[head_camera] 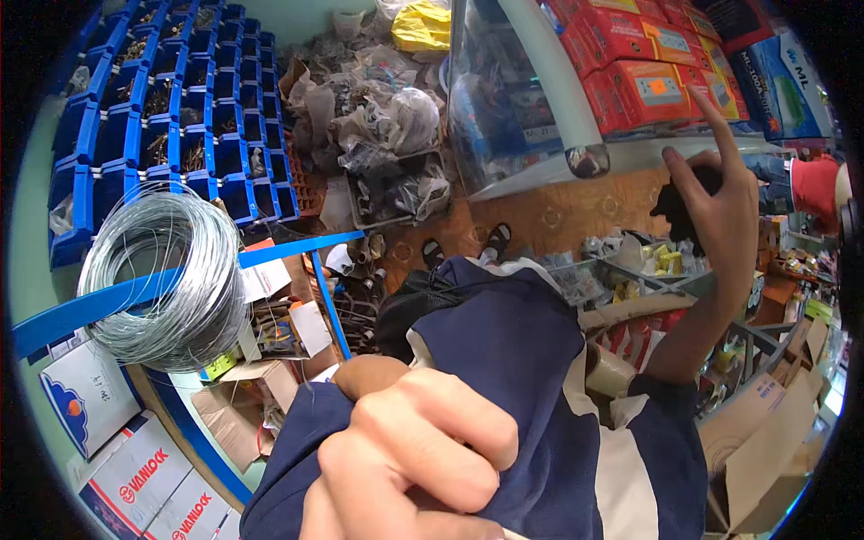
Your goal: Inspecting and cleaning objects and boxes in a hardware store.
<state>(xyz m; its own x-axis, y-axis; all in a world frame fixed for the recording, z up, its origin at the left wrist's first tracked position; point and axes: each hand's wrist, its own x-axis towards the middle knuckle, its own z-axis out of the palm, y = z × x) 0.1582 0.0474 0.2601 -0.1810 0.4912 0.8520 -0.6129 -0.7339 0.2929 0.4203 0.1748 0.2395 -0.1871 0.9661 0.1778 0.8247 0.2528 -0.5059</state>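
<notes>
My left hand point(412, 445) is very close to the camera at the bottom centre, its fingers curled in front of my dark blue clothing point(506, 331). Nothing can be made out inside it; the palm is hidden. On the right, my right hand point(729, 189) is raised with index finger and thumb spread apart. Its other fingers are curled against a soft-looking black object point(682, 202), partly hidden by the hand. Beyond the fingertips are stacked red boxes point(648, 91) on a glass display case point(540, 158); whether the index fingertip touches them cannot be told.
Blue parts bins point(158, 128) line the wall at upper left. A coil of metal wire point(169, 283) hangs around a blue metal rail point(297, 246). Plastic bags point(412, 121) are heaped behind. A divided tray point(641, 280) and open cardboard box point(769, 445) are at right. Another person's red garment point(813, 185) shows.
</notes>
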